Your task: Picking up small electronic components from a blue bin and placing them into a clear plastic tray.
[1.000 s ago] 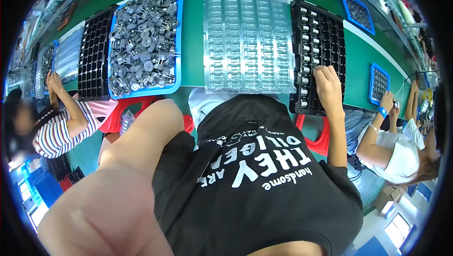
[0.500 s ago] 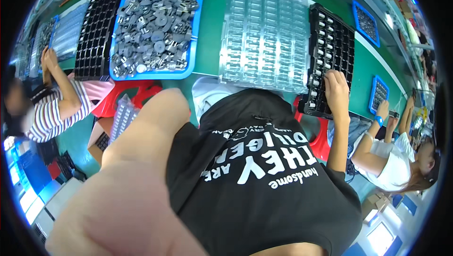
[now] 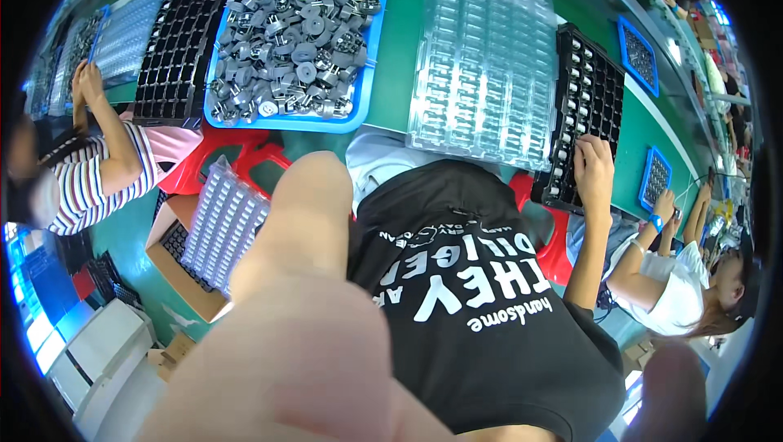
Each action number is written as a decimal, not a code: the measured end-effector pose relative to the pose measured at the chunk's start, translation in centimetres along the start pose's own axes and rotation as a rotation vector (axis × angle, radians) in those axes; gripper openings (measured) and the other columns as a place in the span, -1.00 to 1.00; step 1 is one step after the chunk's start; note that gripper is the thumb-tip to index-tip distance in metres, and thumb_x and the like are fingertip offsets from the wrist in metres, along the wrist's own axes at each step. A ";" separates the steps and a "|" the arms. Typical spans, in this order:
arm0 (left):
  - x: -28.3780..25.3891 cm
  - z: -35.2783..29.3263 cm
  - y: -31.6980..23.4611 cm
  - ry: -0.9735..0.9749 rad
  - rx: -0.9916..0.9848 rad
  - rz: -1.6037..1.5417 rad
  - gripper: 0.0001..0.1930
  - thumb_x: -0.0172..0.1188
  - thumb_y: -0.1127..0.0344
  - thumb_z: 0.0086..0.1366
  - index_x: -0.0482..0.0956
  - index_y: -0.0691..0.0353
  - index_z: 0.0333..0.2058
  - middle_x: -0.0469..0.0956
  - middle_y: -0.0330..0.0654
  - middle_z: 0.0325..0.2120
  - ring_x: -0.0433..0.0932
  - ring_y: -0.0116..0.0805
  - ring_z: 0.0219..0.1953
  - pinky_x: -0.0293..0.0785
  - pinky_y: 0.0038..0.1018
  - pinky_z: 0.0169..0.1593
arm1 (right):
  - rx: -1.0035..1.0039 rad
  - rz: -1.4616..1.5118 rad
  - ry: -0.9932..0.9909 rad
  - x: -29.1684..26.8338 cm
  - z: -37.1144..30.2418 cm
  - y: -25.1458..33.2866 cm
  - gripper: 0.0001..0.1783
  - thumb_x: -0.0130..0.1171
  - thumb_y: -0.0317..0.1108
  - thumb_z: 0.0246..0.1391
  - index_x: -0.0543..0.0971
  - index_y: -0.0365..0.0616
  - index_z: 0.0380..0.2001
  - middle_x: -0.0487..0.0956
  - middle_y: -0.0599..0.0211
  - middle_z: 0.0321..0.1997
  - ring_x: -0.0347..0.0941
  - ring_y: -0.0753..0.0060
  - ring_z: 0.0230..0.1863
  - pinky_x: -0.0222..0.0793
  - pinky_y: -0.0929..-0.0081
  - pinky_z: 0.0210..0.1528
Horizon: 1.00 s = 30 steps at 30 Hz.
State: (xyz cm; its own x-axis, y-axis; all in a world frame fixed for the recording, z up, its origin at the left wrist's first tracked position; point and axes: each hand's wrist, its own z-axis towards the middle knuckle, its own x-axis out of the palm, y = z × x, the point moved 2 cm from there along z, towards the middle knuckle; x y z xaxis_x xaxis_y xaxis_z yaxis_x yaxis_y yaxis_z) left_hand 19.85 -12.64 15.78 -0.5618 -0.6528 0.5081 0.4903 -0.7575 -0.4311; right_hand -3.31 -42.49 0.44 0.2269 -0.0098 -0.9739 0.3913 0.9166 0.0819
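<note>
My right hand (image 3: 594, 166) rests over the near part of a black pocketed tray (image 3: 603, 83). Its fingers are bent together at the tray; whatever lies between them is hidden. Small whitish cylindrical parts (image 3: 576, 67) fill pockets along the tray's left side, while pockets farther right look dark. Just left of that tray is a clear plastic blister tray (image 3: 489, 59), apparently stacked, with rows of moulded pockets. My left arm (image 3: 314, 222) is bent, its elbow toward the bench and its forearm looming close and blurred. The left hand itself is out of sight.
A blue bin (image 3: 364, 108) holds many grey round parts with metal prongs (image 3: 303, 55). Left of it lies another black tray (image 3: 175, 50). A carton (image 3: 175, 258) with a clear tray stands below. Co-workers sit at both sides, near red stools (image 3: 220, 156). Small blue bins (image 3: 655, 181) sit right.
The whole view has shifted, so bench items appear farther right. My right hand stays at the black tray. My left arm uncovers more of the carton. A dark blurred shape appears lower right.
</note>
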 end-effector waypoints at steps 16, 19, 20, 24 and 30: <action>0.2 -0.8 -5.1 -0.077 0.096 -0.345 -0.89 0.17 0.54 0.13 0.64 0.27 -0.37 0.64 -0.17 -0.33 0.62 -0.39 -0.26 0.58 -0.56 -0.17 | 0.158 -0.008 -0.422 -1.2 -4.3 1.6 -0.65 0.14 -0.62 0.02 0.56 -0.22 -0.07 0.56 0.11 -0.10 0.48 0.09 -0.07 0.38 0.31 0.01; -0.5 -1.1 -5.9 -0.070 0.094 -0.397 -0.89 0.16 0.54 0.13 0.65 0.27 -0.37 0.64 -0.17 -0.33 0.62 -0.40 -0.26 0.58 -0.57 -0.18 | 0.232 -0.139 -0.640 -1.9 -7.1 0.3 -0.75 0.12 -0.64 0.05 0.58 -0.23 -0.17 0.59 0.11 -0.21 0.52 0.12 -0.16 0.43 0.34 -0.08; -1.3 -1.2 -7.0 -0.060 0.063 -0.410 -0.89 0.16 0.54 0.13 0.65 0.27 -0.38 0.65 -0.18 -0.33 0.62 -0.41 -0.27 0.58 -0.57 -0.18 | 0.338 -0.183 -0.643 -2.4 -8.3 -0.3 -0.79 0.12 -0.62 0.07 0.59 -0.25 -0.20 0.59 0.10 -0.20 0.52 0.12 -0.17 0.43 0.37 -0.07; -2.4 -1.5 -8.8 -0.033 -0.002 -0.490 -0.88 0.16 0.54 0.13 0.65 0.26 -0.38 0.65 -0.19 -0.34 0.62 -0.42 -0.27 0.59 -0.58 -0.18 | 0.728 0.042 -0.832 -0.8 -16.4 -1.3 -0.80 0.07 -0.53 0.12 0.59 -0.30 -0.19 0.61 0.21 -0.18 0.52 0.42 -0.19 0.40 0.47 -0.08; -1.0 -1.6 -7.9 0.055 -0.067 -0.659 -0.88 0.15 0.54 0.14 0.66 0.26 -0.38 0.65 -0.20 -0.35 0.62 -0.45 -0.28 0.59 -0.60 -0.18 | 1.075 -0.001 -0.763 7.6 -27.5 0.3 -0.81 0.09 -0.55 0.03 0.61 -0.28 -0.26 0.61 0.20 -0.24 0.53 0.28 -0.20 0.42 0.36 -0.09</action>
State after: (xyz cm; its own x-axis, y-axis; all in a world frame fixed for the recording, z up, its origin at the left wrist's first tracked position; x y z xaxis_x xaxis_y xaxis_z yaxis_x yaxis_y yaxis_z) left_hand 15.46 -6.00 17.55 -0.7639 -0.0506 0.6434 -0.0093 -0.9960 -0.0894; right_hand -26.00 -31.28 -12.81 0.5302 -0.5565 -0.6397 0.8207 0.1474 0.5520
